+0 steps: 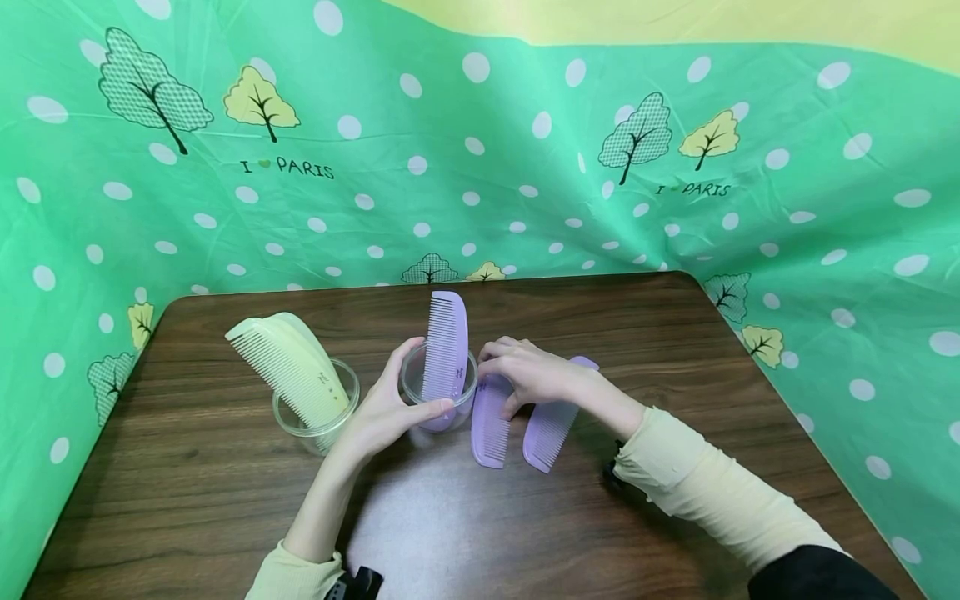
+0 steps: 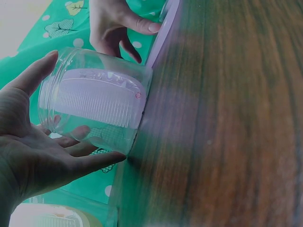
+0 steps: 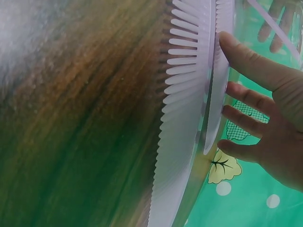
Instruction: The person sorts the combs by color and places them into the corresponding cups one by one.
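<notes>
Two clear, round jars stand on the brown wood-grain table [image 1: 187, 467]. The left jar [image 1: 277, 414] holds pale yellow combs [image 1: 300, 367], at least two, stacked together and slanting to the left, their upper ends well above the rim; the exact number is hard to tell. The middle jar [image 1: 404, 373] holds one purple comb [image 1: 446, 342], nearly upright, its lower end inside and its upper part rising past the rim.

The left hand [image 1: 386, 417] holds the middle jar, thumb on the near side and fingers curved round the other, with the jar's base on the table.

Just right of that jar, a second purple comb [image 1: 489, 425] lies on the table under the right hand [image 1: 536, 375]. The thumb and fingers there are spread apart and loosely bent, their tips touching or very near the comb's edges. A third purple comb [image 1: 551, 429] lies beside it, slanting away, partly beneath the hand and wrist.

The purple combs are pale lilac and smooth, with a gently curved spine, rounded ends and one row of teeth. The upright one has its teeth toward the left and a small dark print low on its body.
</notes>
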A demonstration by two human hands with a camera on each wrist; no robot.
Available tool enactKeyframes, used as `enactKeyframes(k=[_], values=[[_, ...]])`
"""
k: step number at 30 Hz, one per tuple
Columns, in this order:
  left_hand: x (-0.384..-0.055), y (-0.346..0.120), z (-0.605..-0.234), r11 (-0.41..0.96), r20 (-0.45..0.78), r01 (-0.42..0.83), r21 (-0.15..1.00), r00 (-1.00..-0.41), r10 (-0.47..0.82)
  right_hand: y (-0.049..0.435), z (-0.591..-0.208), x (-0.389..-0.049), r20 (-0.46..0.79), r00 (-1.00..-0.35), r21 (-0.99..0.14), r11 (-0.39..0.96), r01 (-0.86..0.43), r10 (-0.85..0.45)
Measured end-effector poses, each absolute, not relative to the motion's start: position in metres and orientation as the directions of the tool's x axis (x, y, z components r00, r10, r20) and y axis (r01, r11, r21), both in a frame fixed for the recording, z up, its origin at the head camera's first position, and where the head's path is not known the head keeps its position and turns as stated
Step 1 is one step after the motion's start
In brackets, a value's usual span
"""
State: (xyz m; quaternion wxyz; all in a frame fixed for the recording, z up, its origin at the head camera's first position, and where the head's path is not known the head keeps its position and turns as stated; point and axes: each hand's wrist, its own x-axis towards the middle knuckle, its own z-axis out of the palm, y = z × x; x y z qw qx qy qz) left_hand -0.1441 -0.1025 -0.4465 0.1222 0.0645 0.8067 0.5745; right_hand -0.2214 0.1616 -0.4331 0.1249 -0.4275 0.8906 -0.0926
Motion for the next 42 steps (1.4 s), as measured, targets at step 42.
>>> enactKeyframes(k=[42], values=[[-0.1443,-0.1013,-0.4458,0.334,-0.121,-0.037,0.942,-0.964,0.235,0.1635,-0.4301,-0.2179,-0.103,-0.610,-0.258,0.614,-0.746,-0.785]])
